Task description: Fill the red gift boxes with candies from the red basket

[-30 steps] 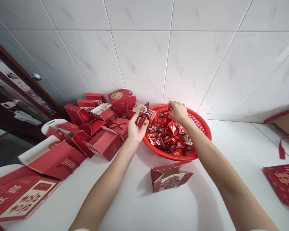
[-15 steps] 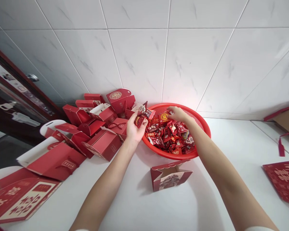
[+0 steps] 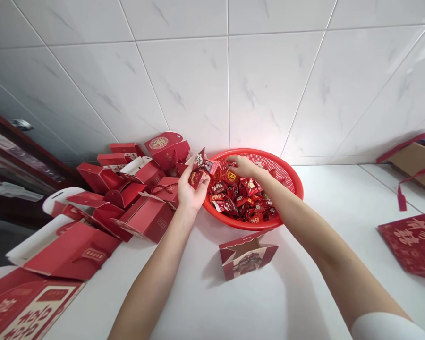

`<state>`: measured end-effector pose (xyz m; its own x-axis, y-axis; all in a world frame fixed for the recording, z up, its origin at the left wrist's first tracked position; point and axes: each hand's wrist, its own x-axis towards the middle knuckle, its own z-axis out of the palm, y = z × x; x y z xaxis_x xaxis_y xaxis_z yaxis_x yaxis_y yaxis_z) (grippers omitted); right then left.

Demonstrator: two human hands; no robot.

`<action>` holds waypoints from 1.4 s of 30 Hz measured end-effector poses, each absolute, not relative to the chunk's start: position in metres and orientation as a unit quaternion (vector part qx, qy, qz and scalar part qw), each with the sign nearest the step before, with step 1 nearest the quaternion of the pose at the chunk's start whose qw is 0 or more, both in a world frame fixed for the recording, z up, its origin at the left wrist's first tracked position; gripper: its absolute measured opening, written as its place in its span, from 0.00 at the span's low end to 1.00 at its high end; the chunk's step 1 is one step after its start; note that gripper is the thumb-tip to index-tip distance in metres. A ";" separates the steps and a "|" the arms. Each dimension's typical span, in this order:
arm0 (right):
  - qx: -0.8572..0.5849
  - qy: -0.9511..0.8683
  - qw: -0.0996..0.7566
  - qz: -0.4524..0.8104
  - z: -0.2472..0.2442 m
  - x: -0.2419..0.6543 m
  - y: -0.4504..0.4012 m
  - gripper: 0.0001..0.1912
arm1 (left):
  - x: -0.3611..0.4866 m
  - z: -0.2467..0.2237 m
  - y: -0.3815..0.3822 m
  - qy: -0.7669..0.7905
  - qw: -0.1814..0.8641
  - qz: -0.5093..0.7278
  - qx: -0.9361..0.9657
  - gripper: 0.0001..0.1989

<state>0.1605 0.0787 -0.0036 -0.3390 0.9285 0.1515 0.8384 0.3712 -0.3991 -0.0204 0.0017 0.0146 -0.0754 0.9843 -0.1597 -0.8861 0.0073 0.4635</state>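
My left hand (image 3: 192, 192) is held palm up at the left rim of a red plastic basket (image 3: 293, 182). Its fingers curl around several wrapped candies (image 3: 195, 178) in red and dark wrappers. Over the back left of the basket is my right hand (image 3: 243, 166), its fingers apart and pointing left, just above a red candy with yellow print (image 3: 231, 176); I see nothing held in it. A heap of wrapped candies (image 3: 244, 200) fills much of the basket. In front of the basket, an open-topped red gift box (image 3: 248, 259) stands upright on the white surface.
Many red gift boxes (image 3: 147, 217), some with open flaps, crowd the left side. At right lie a red printed box (image 3: 412, 243) and an open box with a red tassel (image 3: 416, 163). A tiled wall (image 3: 255, 89) rises behind the basket.
My right hand has shifted left within the basket, and its fingers have spread a little. My left hand keeps its candies beside the rim. The whole view has swung slightly right.
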 end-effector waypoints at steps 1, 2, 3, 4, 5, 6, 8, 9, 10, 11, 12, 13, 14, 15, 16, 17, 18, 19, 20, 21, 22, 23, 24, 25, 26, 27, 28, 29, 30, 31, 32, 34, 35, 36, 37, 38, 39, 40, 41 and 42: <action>-0.544 -0.813 0.171 0.116 -0.004 0.158 0.079 0.23 | -0.020 0.015 0.002 0.230 0.672 0.697 0.104 0.19; -0.539 -0.819 0.163 0.105 -0.003 0.155 0.079 0.24 | -0.020 0.016 0.001 0.230 0.672 0.696 0.101 0.19; -0.532 -0.827 0.157 0.095 -0.002 0.150 0.078 0.26 | -0.020 0.017 0.001 0.231 0.673 0.696 0.099 0.19; -0.522 -0.835 0.151 0.086 -0.002 0.146 0.077 0.27 | -0.020 0.017 0.001 0.232 0.673 0.695 0.098 0.19; -0.511 -0.843 0.145 0.078 -0.001 0.140 0.076 0.29 | -0.020 0.017 0.001 0.233 0.673 0.695 0.098 0.19; -0.500 -0.852 0.138 0.073 -0.001 0.135 0.074 0.29 | -0.020 0.017 0.001 0.234 0.673 0.694 0.099 0.19; -0.483 -0.864 0.124 0.066 -0.002 0.125 0.070 0.28 | -0.021 0.017 0.001 0.237 0.673 0.692 0.105 0.19; -0.478 -0.868 0.118 0.065 -0.003 0.122 0.068 0.26 | -0.021 0.016 0.002 0.238 0.673 0.691 0.108 0.18; -0.476 -0.869 0.115 0.064 -0.004 0.118 0.067 0.24 | -0.021 0.016 0.002 0.240 0.673 0.691 0.112 0.17; -0.477 -0.869 0.116 0.063 -0.006 0.116 0.065 0.22 | -0.022 0.016 0.002 0.241 0.672 0.690 0.114 0.17; -0.480 -0.867 0.119 0.063 -0.008 0.114 0.064 0.20 | -0.022 0.016 0.002 0.241 0.672 0.691 0.117 0.17; -0.483 -0.864 0.125 0.064 -0.010 0.113 0.063 0.18 | -0.022 0.015 0.002 0.241 0.671 0.691 0.118 0.17; -0.486 -0.861 0.133 0.066 -0.011 0.112 0.063 0.16 | -0.022 0.015 0.002 0.241 0.672 0.691 0.118 0.17; -0.488 -0.858 0.143 0.070 -0.013 0.112 0.063 0.15 | -0.022 0.015 0.002 0.241 0.671 0.691 0.118 0.17; -0.489 -0.855 0.155 0.077 -0.014 0.112 0.063 0.13 | -0.022 0.015 0.002 0.241 0.671 0.692 0.117 0.17; -0.489 -0.851 0.170 0.086 -0.014 0.113 0.065 0.12 | -0.022 0.015 0.002 0.240 0.671 0.692 0.117 0.18; -0.486 -0.848 0.187 0.098 -0.014 0.115 0.066 0.10 | -0.022 0.015 0.002 0.239 0.670 0.693 0.118 0.18; -0.483 -0.843 0.207 0.113 -0.013 0.118 0.069 0.09 | -0.021 0.015 0.002 0.239 0.669 0.693 0.118 0.18; -0.479 -0.837 0.229 0.133 -0.011 0.122 0.072 0.07 | -0.021 0.015 0.002 0.240 0.668 0.695 0.117 0.18; -0.476 -0.827 0.254 0.156 -0.009 0.127 0.075 0.04 | -0.021 0.015 0.001 0.243 0.667 0.695 0.114 0.18; -0.474 -0.815 0.280 0.181 -0.006 0.133 0.078 0.02 | -0.021 0.016 0.001 0.245 0.665 0.697 0.109 0.19; -0.472 -0.799 0.310 0.208 -0.003 0.139 0.081 0.04 | -0.021 0.016 0.001 0.246 0.664 0.698 0.103 0.19; -0.468 -0.780 0.341 0.236 0.000 0.145 0.084 0.08 | -0.020 0.016 0.001 0.246 0.663 0.700 0.099 0.20; -0.463 -0.761 0.371 0.264 0.002 0.152 0.085 0.13 | -0.020 0.017 0.000 0.245 0.664 0.700 0.096 0.19; -0.455 -0.742 0.398 0.291 0.005 0.158 0.085 0.16 | -0.020 0.017 0.000 0.243 0.666 0.699 0.095 0.19; -0.445 -0.724 0.421 0.317 0.007 0.163 0.085 0.19 | -0.020 0.017 0.000 0.242 0.667 0.698 0.096 0.18; -0.435 -0.708 0.438 0.343 0.009 0.168 0.083 0.21 | -0.021 0.016 0.000 0.242 0.667 0.698 0.097 0.18; -0.425 -0.692 0.452 0.368 0.010 0.172 0.081 0.24 | -0.021 0.016 0.000 0.242 0.666 0.699 0.099 0.18; -0.416 -0.677 0.464 0.392 0.012 0.175 0.078 0.26 | -0.021 0.016 0.001 0.241 0.665 0.700 0.103 0.18; -0.408 -0.661 0.474 0.414 0.014 0.178 0.075 0.27 | -0.021 0.015 0.001 0.241 0.663 0.701 0.108 0.17; -0.400 -0.646 0.483 0.435 0.017 0.180 0.071 0.27 | -0.022 0.014 0.002 0.243 0.660 0.702 0.112 0.17; -0.389 -0.617 0.498 0.469 0.022 0.185 0.061 0.27 | -0.021 0.012 0.002 0.255 0.648 0.706 0.129 0.13; -0.385 -0.605 0.503 0.482 0.025 0.187 0.055 0.26 | -0.020 0.011 0.001 0.265 0.642 0.705 0.142 0.10; -0.383 -0.595 0.507 0.492 0.029 0.189 0.048 0.26 | -0.019 0.010 0.000 0.274 0.638 0.702 0.161 0.07; -0.380 -0.588 0.508 0.502 0.031 0.192 0.041 0.25 | -0.018 0.009 -0.001 0.280 0.635 0.696 0.186 0.04; -0.377 -0.582 0.508 0.511 0.034 0.194 0.033 0.24 | -0.017 0.007 -0.003 0.283 0.634 0.687 0.217 0.04; -0.373 -0.576 0.508 0.521 0.036 0.197 0.026 0.23 | -0.016 0.005 -0.004 0.283 0.633 0.677 0.248 0.07; -0.369 -0.568 0.509 0.531 0.038 0.200 0.019 0.22 | -0.015 0.004 -0.006 0.283 0.630 0.667 0.279 0.11; -0.370 -0.558 0.517 0.533 0.039 0.202 0.012 0.22 | -0.014 0.002 -0.007 0.283 0.625 0.660 0.307 0.14; -0.378 -0.546 0.530 0.528 0.039 0.205 0.007 0.21 | -0.013 0.001 -0.008 0.285 0.618 0.653 0.331 0.17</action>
<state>0.2047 0.0066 0.0392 -0.1539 0.9717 0.1792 -0.1475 0.1567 -0.9766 -0.0133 -0.0081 0.0006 -0.0162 0.9966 0.0802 -0.6184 -0.0730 0.7824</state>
